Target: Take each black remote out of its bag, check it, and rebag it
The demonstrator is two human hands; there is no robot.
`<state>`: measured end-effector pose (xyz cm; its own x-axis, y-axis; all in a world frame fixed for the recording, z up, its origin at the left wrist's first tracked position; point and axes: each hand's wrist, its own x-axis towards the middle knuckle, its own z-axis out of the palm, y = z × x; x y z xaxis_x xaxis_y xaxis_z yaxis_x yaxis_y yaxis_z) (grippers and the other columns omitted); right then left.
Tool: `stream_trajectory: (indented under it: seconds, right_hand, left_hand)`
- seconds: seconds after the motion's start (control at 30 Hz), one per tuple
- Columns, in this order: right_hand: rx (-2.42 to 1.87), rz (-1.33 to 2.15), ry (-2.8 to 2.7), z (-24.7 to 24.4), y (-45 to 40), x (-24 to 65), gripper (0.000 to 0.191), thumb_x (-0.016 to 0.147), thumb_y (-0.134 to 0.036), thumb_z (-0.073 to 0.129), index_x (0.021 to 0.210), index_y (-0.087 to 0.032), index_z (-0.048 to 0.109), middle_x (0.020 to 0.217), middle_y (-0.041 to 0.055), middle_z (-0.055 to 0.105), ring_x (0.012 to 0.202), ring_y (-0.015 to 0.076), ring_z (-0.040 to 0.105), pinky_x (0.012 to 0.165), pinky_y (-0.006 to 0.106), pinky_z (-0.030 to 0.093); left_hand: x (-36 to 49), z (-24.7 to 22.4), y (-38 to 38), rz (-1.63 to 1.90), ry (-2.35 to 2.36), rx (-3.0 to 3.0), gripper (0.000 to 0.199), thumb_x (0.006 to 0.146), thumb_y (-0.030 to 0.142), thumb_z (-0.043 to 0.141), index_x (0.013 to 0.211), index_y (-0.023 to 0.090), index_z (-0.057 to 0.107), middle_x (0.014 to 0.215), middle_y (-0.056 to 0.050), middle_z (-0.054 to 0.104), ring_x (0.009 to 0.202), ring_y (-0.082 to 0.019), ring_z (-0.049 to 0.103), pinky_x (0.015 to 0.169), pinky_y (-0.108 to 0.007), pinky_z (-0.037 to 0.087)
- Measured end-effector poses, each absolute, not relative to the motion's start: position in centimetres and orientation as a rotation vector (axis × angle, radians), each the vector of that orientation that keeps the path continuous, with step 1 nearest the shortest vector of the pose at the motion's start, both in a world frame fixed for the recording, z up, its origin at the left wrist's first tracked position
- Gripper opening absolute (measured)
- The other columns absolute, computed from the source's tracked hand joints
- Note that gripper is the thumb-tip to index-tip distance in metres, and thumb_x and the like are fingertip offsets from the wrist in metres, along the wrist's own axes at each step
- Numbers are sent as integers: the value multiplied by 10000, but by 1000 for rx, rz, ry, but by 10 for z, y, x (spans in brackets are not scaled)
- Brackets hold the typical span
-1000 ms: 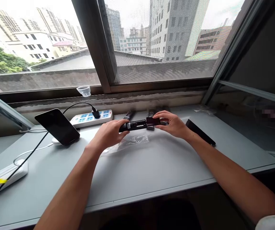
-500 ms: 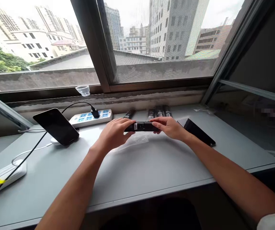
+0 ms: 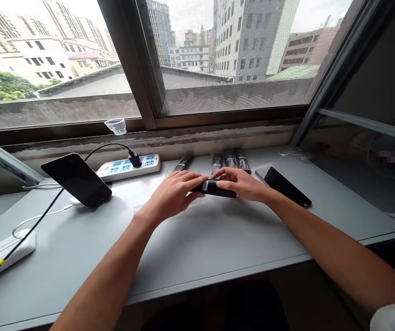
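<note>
A slim black bar-shaped object (image 3: pixel 221 189) with a small white label is held level above the desk; its exact kind is not clear. My left hand (image 3: pixel 177 191) closes around its left end, fingers over the top and thumb below. At the right part, my right hand (image 3: pixel 240 184) grips it with the thumb on the near face and bent fingers above. Behind my hands, several black items in clear plastic wrap (image 3: pixel 231 160) lie on the desk. Another wrapped black item (image 3: pixel 184 162) lies beyond my left hand.
A dark-screened tablet or phone (image 3: pixel 76 179) leans on a stand at left. A white power strip (image 3: pixel 128 167) with a black plug is behind it; another white strip (image 3: pixel 9 255) sits at the left edge. A black flat device (image 3: pixel 289 186) lies right. A clear cup (image 3: pixel 116 126) is near the window.
The black bar has tilted, its right end lower and nearer me, and has moved slightly right. My left hand has followed it; my right fingers have shifted on it.
</note>
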<state>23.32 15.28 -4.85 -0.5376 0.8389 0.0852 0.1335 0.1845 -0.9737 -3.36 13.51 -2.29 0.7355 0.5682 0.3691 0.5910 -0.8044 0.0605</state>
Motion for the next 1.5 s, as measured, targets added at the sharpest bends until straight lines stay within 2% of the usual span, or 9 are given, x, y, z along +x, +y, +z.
stream_trajectory:
  seconds: [0.07, 0.17, 0.3, 0.43, 0.57, 0.83, 1.07, 1.27, 1.5]
  right_hand:
    - [-870, 1483, -1796, -47, 154, 234, 372, 917, -422, 740, 1226, -216, 720, 1078, 48, 766, 952, 202, 706, 792, 299, 524]
    - [-941, 1487, -1616, -45, 160, 238, 375, 846, -390, 817, 1154, -193, 735, 1059, 63, 780, 947, 221, 723, 823, 330, 541]
    - [-995, 1342, -1365, -48, 170, 248, 560, 804, -390, 861, 1274, -193, 630, 1013, 62, 784, 893, 213, 728, 845, 368, 572]
    - [-1051, 1301, -1378, -50, 173, 252, 1246, 749, -362, 908, 1692, -259, 99, 1222, 101, 745, 1056, 261, 729, 887, 441, 629]
    - [-1128, 1334, -1383, -50, 166, 250, 1550, 692, -355, 949, 1650, -355, -270, 1430, 137, 622, 1176, 303, 706, 874, 494, 673]
    - [-1169, 1177, -1349, -49, 164, 243, 1374, 640, -446, 980, 1664, -278, 78, 1205, 110, 717, 1064, 311, 744, 905, 522, 661]
    - [-1084, 1312, -1394, -52, 159, 231, 1410, 659, -394, 988, 1672, -210, 24, 1149, 103, 756, 1108, 289, 744, 1035, 467, 581]
    - [-898, 1377, -1558, -49, 154, 230, 1028, 766, -374, 914, 1580, -275, 294, 959, 26, 769, 967, 250, 762, 939, 433, 594]
    - [-828, 1358, -1634, -47, 147, 225, 805, 879, -380, 812, 1530, -265, 352, 876, 2, 750, 785, 186, 694, 731, 322, 528]
  left_hand:
    - [-28, -20, 133, -659, -950, -2793, 469, 1018, 298, 653, 1478, 283, 565, 1422, -103, 647, 1335, -320, 573, 1130, -513, 456]
    - [-24, -13, 128, -946, -1109, -2570, 583, 968, 366, 725, 1503, 252, 523, 1544, -152, 506, 1456, -349, 451, 1206, -540, 396]
    - [-36, -9, 124, -830, -1451, -2780, 796, 867, 608, 775, 1522, 251, 498, 1517, -150, 515, 1349, -349, 563, 1093, -485, 512]
    - [-53, -18, 126, -278, -1662, -3081, 801, 904, 556, 715, 1598, 277, 428, 1477, -120, 587, 1223, -317, 654, 1009, -431, 545]
    - [-58, -28, 130, -310, -1679, -3139, 747, 916, 468, 706, 1597, 337, 430, 1415, -70, 643, 1176, -274, 660, 987, -398, 538]
    - [-32, -13, 118, -531, -1707, -3225, 751, 897, 571, 730, 1554, 278, 516, 1409, -82, 650, 1185, -276, 648, 996, -386, 545]
    - [-15, -11, 112, -920, -1717, -3369, 626, 1006, 605, 562, 1561, 319, 521, 1537, -89, 545, 1212, -277, 648, 921, -356, 579]
    - [-10, -27, 131, -1741, -2283, -2996, 587, 846, 592, 793, 1243, 161, 744, 1130, -141, 763, 959, -267, 718, 841, -400, 589]
    - [-11, -33, 135, -1961, -2455, -3005, 492, 728, 589, 889, 873, 136, 762, 902, -91, 737, 812, -184, 661, 789, -336, 531]
